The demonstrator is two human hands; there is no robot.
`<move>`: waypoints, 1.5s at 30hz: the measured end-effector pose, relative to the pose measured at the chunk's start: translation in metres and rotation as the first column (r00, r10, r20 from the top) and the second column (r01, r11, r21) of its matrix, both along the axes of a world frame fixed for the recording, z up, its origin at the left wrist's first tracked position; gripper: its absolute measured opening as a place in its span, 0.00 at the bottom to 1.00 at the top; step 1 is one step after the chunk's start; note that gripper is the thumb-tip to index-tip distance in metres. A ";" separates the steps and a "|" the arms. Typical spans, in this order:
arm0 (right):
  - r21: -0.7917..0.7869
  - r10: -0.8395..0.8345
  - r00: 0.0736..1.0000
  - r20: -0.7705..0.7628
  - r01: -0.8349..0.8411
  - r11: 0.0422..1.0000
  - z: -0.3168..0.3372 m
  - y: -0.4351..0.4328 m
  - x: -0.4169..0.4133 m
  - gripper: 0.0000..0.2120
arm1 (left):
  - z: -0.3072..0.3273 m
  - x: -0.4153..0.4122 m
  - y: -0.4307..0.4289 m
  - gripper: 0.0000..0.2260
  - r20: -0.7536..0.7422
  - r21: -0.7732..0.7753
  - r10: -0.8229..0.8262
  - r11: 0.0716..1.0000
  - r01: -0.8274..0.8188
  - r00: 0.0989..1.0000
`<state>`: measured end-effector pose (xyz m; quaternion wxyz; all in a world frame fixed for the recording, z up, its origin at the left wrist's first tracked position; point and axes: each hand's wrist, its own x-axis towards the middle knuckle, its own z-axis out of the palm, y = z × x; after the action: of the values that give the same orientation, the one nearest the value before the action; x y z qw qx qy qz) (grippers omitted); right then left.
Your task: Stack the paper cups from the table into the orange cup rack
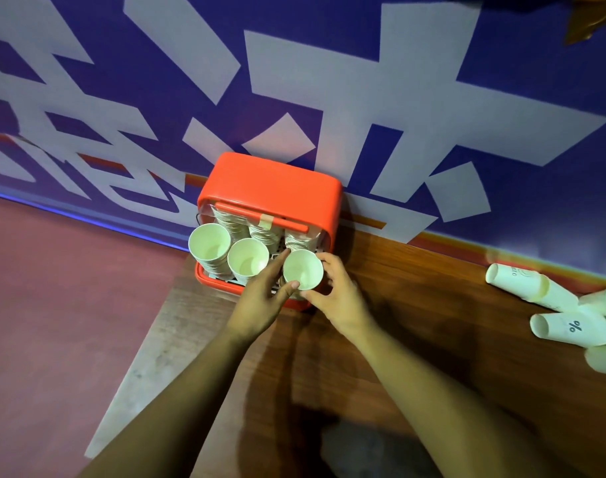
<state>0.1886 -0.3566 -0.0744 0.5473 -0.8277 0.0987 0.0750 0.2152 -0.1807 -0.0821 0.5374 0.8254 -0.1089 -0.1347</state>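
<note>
The orange cup rack [270,188] stands on the wooden table [415,339] against the wall. Two stacks of white paper cups, a left one [209,244] and a middle one [248,258], rise from its front row, and more stacks sit behind them under the lid. A third front cup [303,270] stands at the rack's right. My left hand [260,301] holds it from the left, thumb on its near rim, fingers along its far side. My right hand [339,294] grips it from the right.
Several loose paper cups [570,326] lie on their sides at the table's right edge, one marked with a percent sign. A blue wall banner [329,98] with white shapes stands right behind the rack. The floor [53,305] lies to the left of the table.
</note>
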 end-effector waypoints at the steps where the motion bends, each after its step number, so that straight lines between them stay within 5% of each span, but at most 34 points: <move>1: -0.009 0.011 1.000 -0.009 -0.011 1.000 -0.002 0.000 -0.001 0.32 | -0.003 0.000 0.000 0.27 0.022 0.047 -0.009 0.999 0.008 1.000; 14: -0.093 -0.014 0.994 -0.111 0.004 0.996 -0.025 -0.005 -0.008 0.39 | -0.021 -0.011 -0.006 0.23 0.096 0.225 0.035 0.973 -0.056 0.995; 20: -0.267 -0.149 0.969 -0.196 0.093 0.959 -0.021 -0.069 -0.072 0.33 | -0.013 -0.058 -0.007 0.18 0.151 0.271 0.118 0.950 -0.156 0.981; 29: -0.528 -0.339 0.876 -0.342 0.119 0.841 -0.006 -0.233 -0.176 0.36 | -0.002 -0.079 -0.108 0.18 -0.088 0.459 -0.203 0.861 0.220 0.975; 39: -0.583 -0.456 0.877 -0.153 0.293 0.758 0.014 -0.390 -0.253 0.30 | 0.011 -0.114 -0.336 0.21 -0.040 0.453 -0.404 0.808 0.377 0.914; 45: -0.655 -0.494 0.859 0.133 0.450 0.607 0.002 -0.473 -0.303 0.27 | 0.000 -0.143 -0.467 0.21 0.000 0.472 -0.485 0.771 0.428 0.875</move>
<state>-0.1145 -0.8299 -0.0728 0.2118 -0.9084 0.3499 -0.0869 0.0727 -0.6482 -0.0825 0.2707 0.8834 -0.3037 -0.2326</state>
